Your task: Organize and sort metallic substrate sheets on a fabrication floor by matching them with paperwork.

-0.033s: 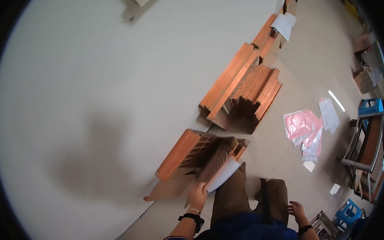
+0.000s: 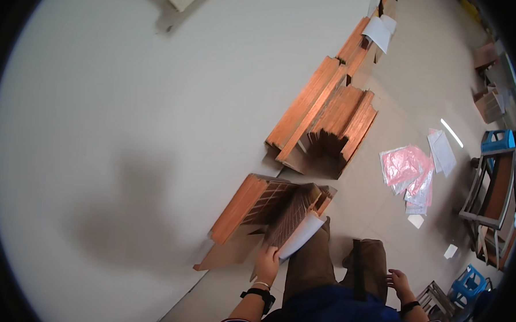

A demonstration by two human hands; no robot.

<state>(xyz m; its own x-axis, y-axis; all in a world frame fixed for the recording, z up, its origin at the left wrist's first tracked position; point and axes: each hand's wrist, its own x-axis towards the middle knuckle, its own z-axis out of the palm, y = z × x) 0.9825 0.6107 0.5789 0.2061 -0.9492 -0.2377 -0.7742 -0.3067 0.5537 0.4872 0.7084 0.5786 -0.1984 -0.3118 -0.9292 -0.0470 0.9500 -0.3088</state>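
My left hand (image 2: 266, 265) is closed on the near edge of a brown panel (image 2: 290, 220) with a pale grid pattern on its face. This panel tilts away from a stack of orange-brown boards (image 2: 239, 211) that leans on the wall, leaving a dark gap between. A white sheet (image 2: 304, 235) bends along the panel's side against my left leg. The thumb lies over the edge; the other fingers are partly hidden. My right hand (image 2: 399, 283) hangs beside my right knee, holding nothing, its fingers loosely apart.
More board stacks (image 2: 306, 108) line the wall ahead, with white paper (image 2: 378, 35) on a farther one. Pink and clear plastic bags (image 2: 407, 170) lie on the floor to the right. Beyond them stand a metal-framed rack (image 2: 490, 191) and blue stools (image 2: 467, 283).
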